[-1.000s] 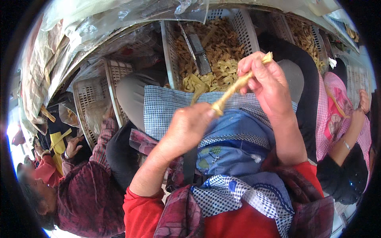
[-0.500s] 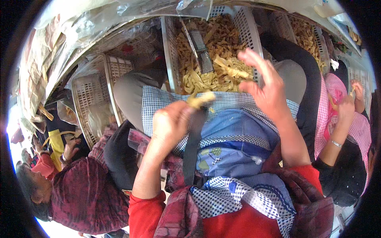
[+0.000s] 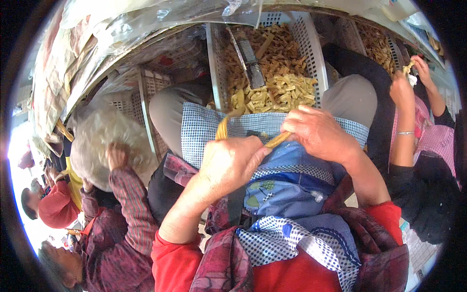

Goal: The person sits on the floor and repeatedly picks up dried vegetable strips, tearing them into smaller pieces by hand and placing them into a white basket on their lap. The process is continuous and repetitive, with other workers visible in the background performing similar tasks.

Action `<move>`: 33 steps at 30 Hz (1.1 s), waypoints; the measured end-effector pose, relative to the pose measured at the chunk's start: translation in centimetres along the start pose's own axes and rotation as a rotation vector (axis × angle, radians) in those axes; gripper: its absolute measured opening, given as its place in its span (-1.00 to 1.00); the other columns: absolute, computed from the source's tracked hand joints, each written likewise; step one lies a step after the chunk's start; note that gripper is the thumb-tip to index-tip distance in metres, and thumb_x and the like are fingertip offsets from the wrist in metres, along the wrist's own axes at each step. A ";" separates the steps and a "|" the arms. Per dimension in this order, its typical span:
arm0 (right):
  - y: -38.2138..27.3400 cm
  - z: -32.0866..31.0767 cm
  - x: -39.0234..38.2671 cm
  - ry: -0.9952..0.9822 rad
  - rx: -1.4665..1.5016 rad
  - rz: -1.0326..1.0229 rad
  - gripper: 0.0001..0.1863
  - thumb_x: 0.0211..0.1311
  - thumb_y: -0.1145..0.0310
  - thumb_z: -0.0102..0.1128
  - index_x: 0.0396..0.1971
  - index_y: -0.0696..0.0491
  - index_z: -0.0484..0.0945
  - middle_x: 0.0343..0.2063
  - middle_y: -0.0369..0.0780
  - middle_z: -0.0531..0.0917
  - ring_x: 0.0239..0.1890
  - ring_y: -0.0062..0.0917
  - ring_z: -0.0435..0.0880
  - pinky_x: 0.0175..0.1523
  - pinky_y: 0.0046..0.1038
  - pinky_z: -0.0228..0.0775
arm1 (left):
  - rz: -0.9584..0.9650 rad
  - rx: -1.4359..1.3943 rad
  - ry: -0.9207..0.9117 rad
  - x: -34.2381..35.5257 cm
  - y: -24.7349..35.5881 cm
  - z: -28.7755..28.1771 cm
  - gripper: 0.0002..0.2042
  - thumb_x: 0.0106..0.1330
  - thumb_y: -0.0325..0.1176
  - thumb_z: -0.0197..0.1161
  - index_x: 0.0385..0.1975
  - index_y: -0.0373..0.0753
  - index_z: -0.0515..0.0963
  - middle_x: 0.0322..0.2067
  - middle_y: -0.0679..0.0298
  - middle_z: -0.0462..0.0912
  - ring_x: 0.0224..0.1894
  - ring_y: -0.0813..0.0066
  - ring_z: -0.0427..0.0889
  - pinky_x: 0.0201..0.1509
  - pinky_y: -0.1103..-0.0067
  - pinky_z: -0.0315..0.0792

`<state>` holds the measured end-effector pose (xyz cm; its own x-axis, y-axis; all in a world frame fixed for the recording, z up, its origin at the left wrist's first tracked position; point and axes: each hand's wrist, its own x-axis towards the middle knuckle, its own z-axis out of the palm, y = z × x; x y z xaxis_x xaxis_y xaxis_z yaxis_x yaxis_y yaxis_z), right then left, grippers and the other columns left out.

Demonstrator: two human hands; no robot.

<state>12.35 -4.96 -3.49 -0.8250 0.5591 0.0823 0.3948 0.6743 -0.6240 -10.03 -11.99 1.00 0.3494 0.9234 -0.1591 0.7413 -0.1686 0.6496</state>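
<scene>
In front of my apron, a soft yellow strip (image 3: 278,140) stretches between my two hands. My left hand (image 3: 228,163) is closed around it, with a long loose end (image 3: 222,129) hanging out over its far side. The fingers of my right hand (image 3: 318,134) pinch the other end. Just beyond my hands, between my knees, stands a white perforated plastic crate (image 3: 311,48). Many short yellow and brown pieces (image 3: 277,95) fill it, looking knotted or folded. A narrow dark bar (image 3: 249,61) with a pale edge lies across them.
A person at the left handles a large clear plastic bag (image 3: 92,141) beside another white crate (image 3: 150,112). To the right, a co-worker's hands (image 3: 406,90) hold a similar yellow piece near a further crate (image 3: 377,46) of pieces. Plastic sheeting (image 3: 146,24) hangs along the far side.
My right hand has come down from above the crate's near corner, fingers now closed on the strip. A long strip now spans my hands; the person at left now holds up a bag.
</scene>
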 end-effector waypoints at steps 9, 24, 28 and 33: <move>-3.1 -4.0 -2.8 -0.497 1.175 0.061 -0.39 0.09 -0.19 0.24 -0.11 0.06 0.59 -0.57 -0.32 0.62 -0.54 -0.52 0.60 -0.41 -0.50 0.38 | 0.483 -0.151 0.155 6.0 4.2 -2.5 -0.75 0.28 -0.24 0.21 -0.63 -0.14 0.47 -0.69 0.33 0.43 -0.67 0.49 0.49 -0.59 0.55 0.37; -4.7 -1.9 2.8 0.564 -0.271 -0.246 -0.45 -0.02 -0.02 0.29 -0.07 0.05 0.64 -0.38 -0.34 0.64 -0.57 -0.60 0.47 -0.46 -0.56 0.39 | -0.491 -1.746 0.092 1.0 2.7 3.9 -0.69 0.31 -0.16 0.25 -0.14 -0.28 0.53 -0.37 0.37 0.61 -0.49 0.70 0.52 -0.45 0.75 0.41; -5.5 -1.3 3.2 0.489 -0.115 0.065 -0.42 0.02 0.06 0.33 -0.02 0.14 0.55 -0.52 -0.27 0.63 -0.56 -0.44 0.58 -0.46 -0.46 0.44 | -0.151 -0.928 0.278 0.4 1.1 1.7 -0.65 0.36 -0.14 0.18 -0.12 -0.36 0.53 -0.52 0.32 0.62 -0.52 0.55 0.60 -0.45 0.65 0.47; -4.6 -0.6 2.5 0.299 0.124 0.030 -0.58 0.05 0.33 0.29 -0.07 0.15 0.51 -0.41 -0.16 0.66 -0.43 -0.31 0.66 -0.33 -0.39 0.50 | 0.174 0.086 0.244 1.1 1.5 -0.5 -0.66 0.23 -0.10 0.23 -0.41 -0.34 0.49 -0.56 0.14 0.57 -0.51 0.20 0.62 -0.46 0.38 0.50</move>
<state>8.69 -6.32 0.05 -0.6511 0.7074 0.2752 0.3503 0.6016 -0.7179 -8.80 -11.07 2.19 0.3352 0.9318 0.1389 0.7317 -0.3504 0.5846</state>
